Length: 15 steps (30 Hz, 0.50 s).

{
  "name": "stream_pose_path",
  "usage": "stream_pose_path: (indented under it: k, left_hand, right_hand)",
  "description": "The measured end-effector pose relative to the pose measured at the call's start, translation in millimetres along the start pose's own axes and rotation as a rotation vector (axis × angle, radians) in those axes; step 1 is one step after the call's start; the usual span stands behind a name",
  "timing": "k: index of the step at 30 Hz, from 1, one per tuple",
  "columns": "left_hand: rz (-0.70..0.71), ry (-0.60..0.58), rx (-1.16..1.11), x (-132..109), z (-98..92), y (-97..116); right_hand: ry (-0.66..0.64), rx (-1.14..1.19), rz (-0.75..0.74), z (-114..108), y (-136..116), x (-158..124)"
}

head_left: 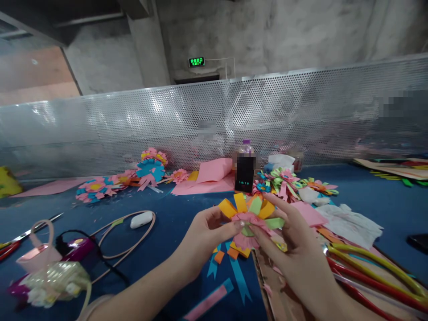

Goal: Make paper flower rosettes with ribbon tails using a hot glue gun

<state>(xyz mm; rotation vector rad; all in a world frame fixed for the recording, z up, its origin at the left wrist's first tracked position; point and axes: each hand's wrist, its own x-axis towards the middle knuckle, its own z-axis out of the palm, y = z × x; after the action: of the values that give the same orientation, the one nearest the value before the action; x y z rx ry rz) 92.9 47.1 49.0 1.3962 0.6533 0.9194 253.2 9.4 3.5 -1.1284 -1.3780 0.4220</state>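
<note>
**Holding a Layered Paper Flower Between Both Hands**

A paper flower of orange, green and pink strips is being held just in front of the black timer, lifted clear of the blue table. It is being pinched narrowly at its left rim by the left hand, thumb above and fingers beneath. Its pink centre and right side are being clasped by the right hand, whose fingers are being spread across the petals. Judged from this grip, the layers are being pressed together and the petals are being arranged. Assembly appears to be well advanced, since several tiers are being carried by the piece. The next move is being judged to call for a steady pinch at the rim, so that no tier is being shifted, and for light fingertip pressure, since thin paper loops crush easily. Finished flowers are lying well to the left of the timer. A pink sheet is lying just left of the timer, and coloured sticks are lying to its right, nearer the person.
</note>
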Motion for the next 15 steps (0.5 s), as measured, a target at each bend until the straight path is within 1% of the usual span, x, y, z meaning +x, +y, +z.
stream_pose_path:
  k: [11,15]
  left_hand:
    - [-0.033,0.058,-0.036,0,1.0,1]
    - [-0.032,0.039,-0.031,0,0.0,3]
  right_hand:
    - [-0.024,0.132,0.18,-4,-13,-1]
    - [-0.033,0.158,0.188,-3,-11,-1]
